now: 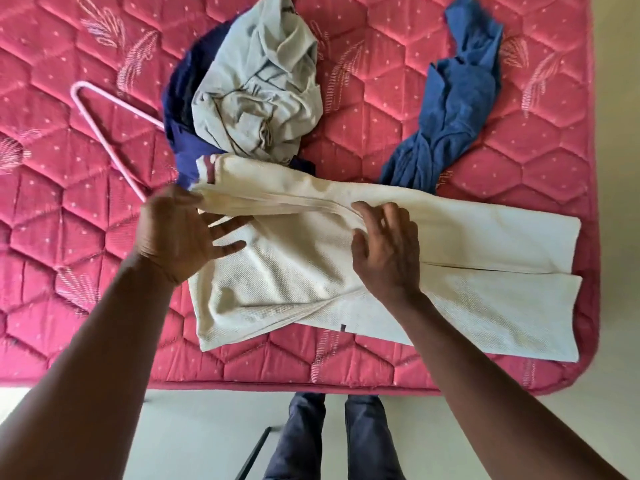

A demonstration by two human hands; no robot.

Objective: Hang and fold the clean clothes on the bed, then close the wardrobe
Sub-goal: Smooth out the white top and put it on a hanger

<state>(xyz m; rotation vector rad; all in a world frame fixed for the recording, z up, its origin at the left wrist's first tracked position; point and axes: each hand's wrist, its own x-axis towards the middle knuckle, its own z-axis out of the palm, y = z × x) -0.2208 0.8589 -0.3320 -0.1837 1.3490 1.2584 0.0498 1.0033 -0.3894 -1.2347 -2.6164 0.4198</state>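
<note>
A cream knitted garment (467, 251) lies spread across the near part of the pink quilted mattress (69, 254). My left hand (180, 230) pinches its upper folded edge near the left end, thumb on top and fingers spread beneath. My right hand (384, 247) grips the same raised fold near the middle. Behind it lie a crumpled light grey garment (256, 91) on top of a dark navy one (180, 109), and a twisted blue garment (446, 112) to the right. A pink hanger (100, 119) lies to the left, partly under the navy cloth.
The mattress's front edge (311, 386) runs just in front of my legs (329, 438), and its right edge is at the far right. Pale floor (190, 427) shows below, with a dark thin bar (252, 452) beside my legs.
</note>
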